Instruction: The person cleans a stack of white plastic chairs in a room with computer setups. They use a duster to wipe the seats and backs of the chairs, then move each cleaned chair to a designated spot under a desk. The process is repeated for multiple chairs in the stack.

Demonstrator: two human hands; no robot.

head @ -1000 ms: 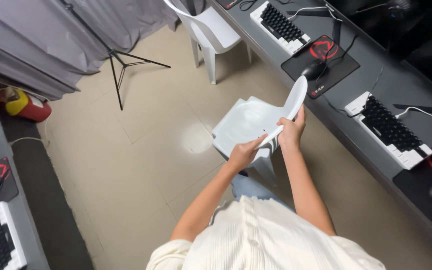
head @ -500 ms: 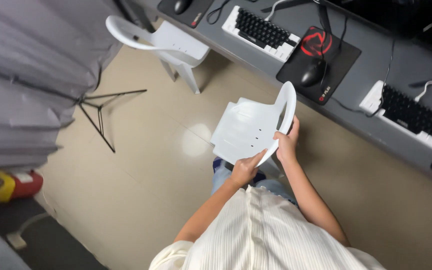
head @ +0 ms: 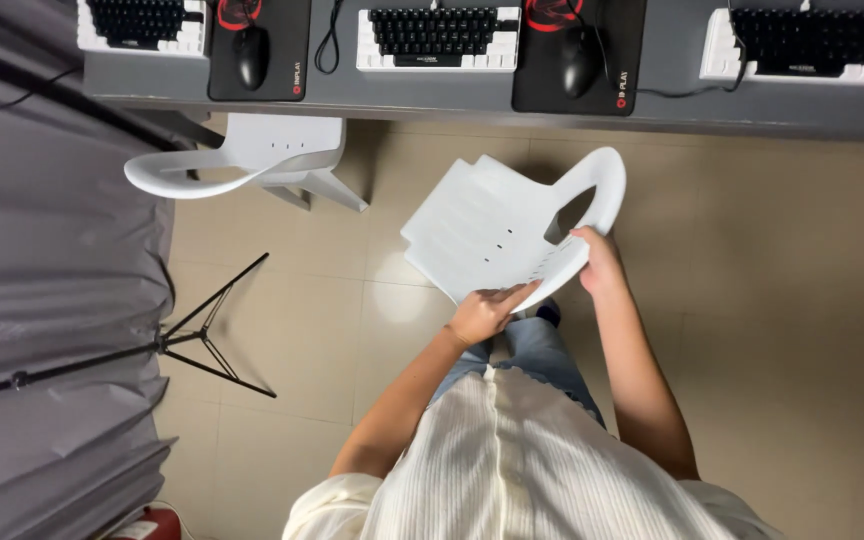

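Both my hands grip the curved backrest of a white plastic chair [head: 487, 225] in front of me. My left hand [head: 484, 312] holds the lower end of the backrest near the seat. My right hand [head: 599, 262] clasps the backrest further up its curve. The chair's seat points toward a grey desk [head: 452, 90] at the top of the view. I wear a cream ribbed top and blue jeans.
A second white plastic chair [head: 242, 160] stands at the upper left, partly under the desk. The desk carries three keyboards [head: 437, 35], two black mice [head: 580, 60] and mouse pads. A black tripod stand [head: 197, 340] and a grey curtain [head: 42, 300] are at the left.
The view has swung round so the desk now runs along the top. The chair I hold has turned with me to face the desk. Both hands keep their grip on its backrest.
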